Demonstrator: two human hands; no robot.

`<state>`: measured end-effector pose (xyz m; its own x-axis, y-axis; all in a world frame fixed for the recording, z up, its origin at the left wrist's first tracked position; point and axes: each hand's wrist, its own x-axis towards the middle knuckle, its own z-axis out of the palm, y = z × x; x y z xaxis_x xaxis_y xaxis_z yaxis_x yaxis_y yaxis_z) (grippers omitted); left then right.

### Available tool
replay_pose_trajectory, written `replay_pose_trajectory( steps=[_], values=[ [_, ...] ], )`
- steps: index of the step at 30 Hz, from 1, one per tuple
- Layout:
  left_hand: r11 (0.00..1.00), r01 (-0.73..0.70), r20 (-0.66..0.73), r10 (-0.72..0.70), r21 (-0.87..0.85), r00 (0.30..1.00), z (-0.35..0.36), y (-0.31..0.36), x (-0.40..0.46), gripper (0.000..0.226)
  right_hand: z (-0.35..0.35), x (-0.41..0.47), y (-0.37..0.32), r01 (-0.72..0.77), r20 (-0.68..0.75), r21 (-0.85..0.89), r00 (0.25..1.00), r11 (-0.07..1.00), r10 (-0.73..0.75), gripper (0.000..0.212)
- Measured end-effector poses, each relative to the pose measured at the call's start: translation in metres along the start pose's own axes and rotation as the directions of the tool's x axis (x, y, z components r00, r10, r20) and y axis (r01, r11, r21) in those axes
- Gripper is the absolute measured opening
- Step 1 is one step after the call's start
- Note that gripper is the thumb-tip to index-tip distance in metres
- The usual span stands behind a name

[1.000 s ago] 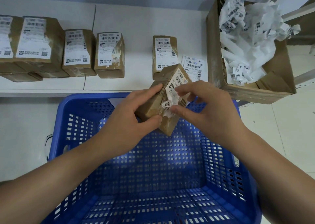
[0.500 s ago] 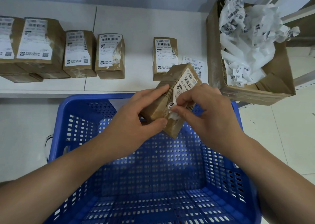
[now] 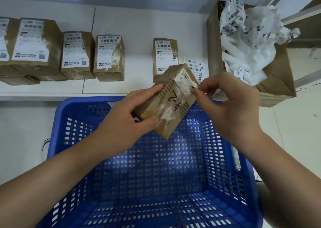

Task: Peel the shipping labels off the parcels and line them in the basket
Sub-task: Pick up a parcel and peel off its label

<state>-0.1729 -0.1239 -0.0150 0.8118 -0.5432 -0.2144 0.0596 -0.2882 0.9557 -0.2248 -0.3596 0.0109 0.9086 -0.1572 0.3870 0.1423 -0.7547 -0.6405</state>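
Now the label is peeled much further than half a second ago: then it covered most of the top face of the parcel, barcode showing; at this moment a long stretch of bare cardboard is exposed, with handwritten marks and torn white paper residue along it. Only the far end of the label is stuck down, near the parcel's upper corner. Judgement: the peel is most of the way done on this parcel, but it is tearing rather than lifting clean (residue patches suggest thin layers left behind), so the last strip may rip if pulled sharply.

Right hand: thumb and forefinger pressed together, pinching the loose crumpled end of the label at the parcel's right edge; the other fingers are curled loosely below. The label runs from that pinch back up onto the cardboard, taut-looking.

Left hand: fingers lie along the far long side of the parcel, thumb on the near side, gripping it tilted, held above the far rim of the blue basket.

Basket floor shows no parcels. Several labelled parcels wait on the white shelf beyond. A cardboard box at right holds crumpled peeled labels.
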Motion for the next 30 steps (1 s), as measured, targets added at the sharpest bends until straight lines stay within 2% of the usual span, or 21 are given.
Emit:
replay_pose_trajectory(
  steps=[3, 5, 7, 9, 11, 14, 15, 20, 24, 27, 30],
  values=[
    [1.000, 0.001, 0.012, -0.001, 0.002, 1.000, 0.004, 0.001, -0.001, 0.072, 0.008, -0.005, 0.010, 0.163, -0.085, -0.157, 0.980, 0.974, -0.178, 0.014],
    [1.000, 0.007, 0.001, -0.007, 0.009, 1.000, 0.004, 0.000, 0.000, 0.072, 0.013, -0.007, 0.014, 0.242, -0.052, -0.186, 0.965, 0.952, -0.256, 0.014],
    [1.000, 0.016, -0.005, -0.016, 0.020, 1.000, 0.004, -0.002, 0.000, 0.072, 0.015, -0.007, 0.017, 0.271, 0.015, -0.172, 0.962, 0.947, -0.272, 0.009],
    [1.000, 0.017, 0.006, -0.017, 0.019, 1.000, 0.004, -0.003, -0.001, 0.072, 0.015, -0.007, 0.016, 0.254, 0.066, -0.126, 0.967, 0.959, -0.248, 0.006],
    [1.000, 0.005, 0.014, -0.005, 0.011, 1.000, 0.005, -0.001, -0.002, 0.072, 0.014, -0.007, 0.010, 0.172, 0.108, -0.068, 0.980, 0.983, -0.164, 0.004],
    [1.000, -0.009, 0.019, 0.009, 0.004, 1.000, 0.005, 0.002, -0.003, 0.072, 0.011, -0.005, 0.002, -0.149, 0.167, 0.111, 0.977, 0.983, 0.130, 0.018],
    [1.000, -0.013, 0.021, 0.013, 0.004, 1.000, 0.005, 0.003, -0.004, 0.073, 0.010, -0.004, 0.001, -0.189, 0.171, 0.139, 0.971, 0.972, 0.164, 0.022],
    [0.999, -0.035, 0.021, 0.034, 0.035, 0.999, 0.005, 0.003, -0.005, 0.073, 0.011, -0.001, 0.010, -0.021, 0.153, -0.066, 0.988, 0.998, 0.031, 0.027],
    [0.998, -0.034, 0.017, 0.033, 0.053, 0.999, 0.004, 0.003, -0.006, 0.072, 0.011, -0.002, 0.013, 0.097, 0.185, -0.122, 0.980, 0.988, -0.074, 0.021],
    [0.997, -0.033, 0.029, 0.032, 0.068, 0.999, 0.005, 0.001, -0.005, 0.073, 0.014, -0.004, 0.011, 0.069, 0.209, -0.130, 0.977, 0.989, -0.041, 0.014],
    [0.993, -0.040, 0.036, 0.036, 0.115, 0.999, 0.004, 0.000, -0.005, 0.073, 0.013, -0.004, 0.006, -0.032, 0.234, -0.076, 0.971, 0.997, 0.050, 0.007]
  ],
)
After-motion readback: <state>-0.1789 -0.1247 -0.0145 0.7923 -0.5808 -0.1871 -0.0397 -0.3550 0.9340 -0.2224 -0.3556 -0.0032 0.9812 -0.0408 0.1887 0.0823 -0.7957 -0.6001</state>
